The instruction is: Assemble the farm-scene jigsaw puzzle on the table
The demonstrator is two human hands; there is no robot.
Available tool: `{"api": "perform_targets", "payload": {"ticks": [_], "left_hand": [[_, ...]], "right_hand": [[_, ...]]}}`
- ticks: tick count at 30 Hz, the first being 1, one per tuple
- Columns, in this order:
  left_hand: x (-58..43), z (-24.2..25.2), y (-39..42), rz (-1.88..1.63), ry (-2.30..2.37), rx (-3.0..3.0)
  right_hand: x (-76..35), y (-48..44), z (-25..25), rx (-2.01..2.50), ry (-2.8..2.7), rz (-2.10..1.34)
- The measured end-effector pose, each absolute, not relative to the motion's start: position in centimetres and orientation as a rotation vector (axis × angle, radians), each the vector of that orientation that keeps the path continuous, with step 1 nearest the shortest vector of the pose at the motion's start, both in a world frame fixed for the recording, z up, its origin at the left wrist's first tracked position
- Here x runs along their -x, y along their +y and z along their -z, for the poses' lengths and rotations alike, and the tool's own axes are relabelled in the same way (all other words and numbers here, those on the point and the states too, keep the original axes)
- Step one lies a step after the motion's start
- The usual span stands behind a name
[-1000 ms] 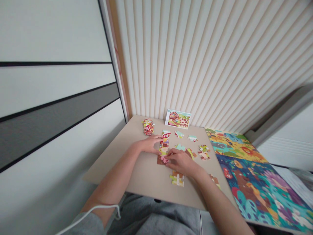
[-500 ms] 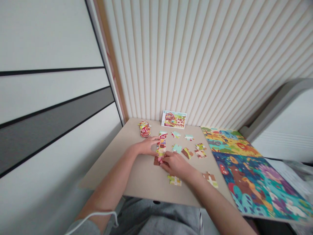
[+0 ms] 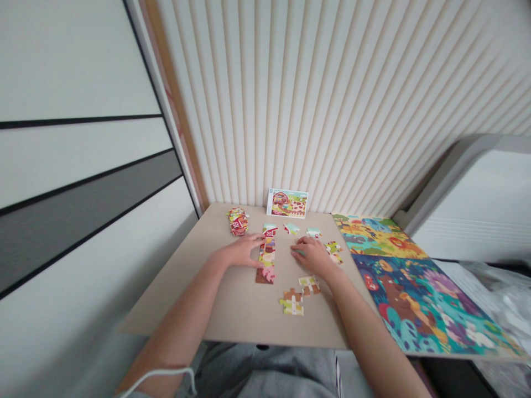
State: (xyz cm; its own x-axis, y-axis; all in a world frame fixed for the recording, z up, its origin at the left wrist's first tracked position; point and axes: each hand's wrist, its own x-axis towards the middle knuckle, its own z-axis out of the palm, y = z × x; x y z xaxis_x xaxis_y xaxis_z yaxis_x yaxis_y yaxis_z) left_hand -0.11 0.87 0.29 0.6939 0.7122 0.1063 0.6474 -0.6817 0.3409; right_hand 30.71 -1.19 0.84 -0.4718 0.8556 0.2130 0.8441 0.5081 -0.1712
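My left hand (image 3: 239, 253) lies flat on the beige board (image 3: 232, 309), its fingertips against the left side of a joined column of puzzle pieces (image 3: 266, 255). To the right, my right hand (image 3: 310, 255) rests palm down over loose pieces, fingers curled onto a light green one; whether it grips it is hidden. More loose pieces (image 3: 334, 251) lie just right of that hand. Two small joined groups (image 3: 297, 295) sit nearer me. A stack of pieces (image 3: 237, 221) stands at the far left, and a reference picture card (image 3: 287, 203) leans on the ribbed wall.
A large finished colourful animal puzzle (image 3: 409, 287) covers the right side of the surface. The ribbed wall (image 3: 332, 99) closes off the back, a panelled wall the left. The board's near edge ends above my grey-trousered lap (image 3: 269, 370). A white cable (image 3: 166, 373) hangs by my left arm.
My right hand left the bottom of the joined column and moved right and away onto the loose pieces. My left hand stayed at the column. The camera view shifted.
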Motion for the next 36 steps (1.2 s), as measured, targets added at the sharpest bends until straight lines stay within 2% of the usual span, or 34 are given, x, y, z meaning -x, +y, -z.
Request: {"api": "perform_targets", "payload": {"ticks": [5, 11, 18, 25, 36], "left_hand": [[0.0, -0.6, 0.6, -0.278, 1.133, -2.655], [-0.2, -0.7, 0.3, -0.338, 1.16, -2.733], [-2.0, 0.4, 1.1, -0.595, 1.325, -2.765], [-2.4, 1.7, 1.4, -0.584, 1.317, -2.708], [-1.8, 0.9, 0.9, -0.567, 1.305, -2.742]], "right_hand": [[-32.7, 0.0, -1.0, 1.483, -2.416, -0.063], [-36.6, 3.8, 0.0, 1.783, -2.028, -0.013], [-37.9, 5.5, 1.4, 1.739, -2.086, -0.158], [-37.6, 5.2, 0.7, 1.811, -1.972, -0.092], [-28.4, 4.6, -0.8, 1.438, -2.271, -0.217]]}}
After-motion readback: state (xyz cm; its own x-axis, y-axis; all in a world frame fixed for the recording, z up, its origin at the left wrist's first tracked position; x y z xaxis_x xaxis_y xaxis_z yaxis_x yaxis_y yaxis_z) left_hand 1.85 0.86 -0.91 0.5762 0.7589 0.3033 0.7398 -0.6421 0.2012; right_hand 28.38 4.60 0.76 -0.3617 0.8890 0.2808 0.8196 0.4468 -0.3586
